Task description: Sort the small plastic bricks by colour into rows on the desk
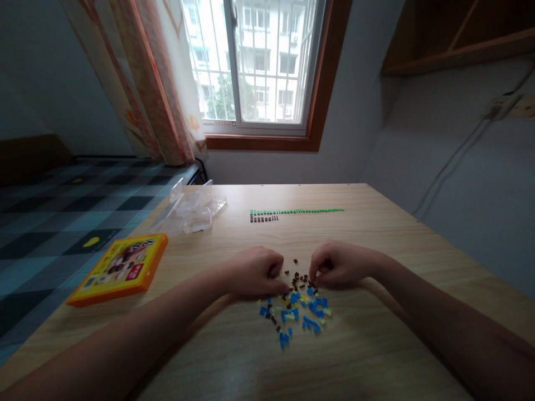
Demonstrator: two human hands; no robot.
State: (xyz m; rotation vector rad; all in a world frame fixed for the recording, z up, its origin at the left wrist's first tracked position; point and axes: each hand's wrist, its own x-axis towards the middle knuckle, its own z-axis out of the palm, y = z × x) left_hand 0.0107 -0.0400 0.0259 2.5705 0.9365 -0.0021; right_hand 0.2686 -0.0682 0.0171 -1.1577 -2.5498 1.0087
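Note:
A loose pile of small building bricks lies on the table, with blue bricks (311, 324), brown bricks (297, 277) and a few yellow and pale ones mixed together. At the pile's left edge is my left hand (259, 271), fingers curled in and the thumb side reaching to the bricks. Across from it my right hand (339, 264) is closed, its fingertips down beside the brown bricks. Whatever either hand's fingertips hold is too small or hidden to tell. Farther back runs a long row of green bricks (298, 211), with a shorter row of dark brown bricks (261, 219) just in front.
An orange-yellow box (121, 267) with a printed lid lies at the table's left. Behind it stand clear plastic trays (196, 211). A bed with a checked cover (50, 223) adjoins the left side of the table (234, 367). A window and wall are beyond the far edge.

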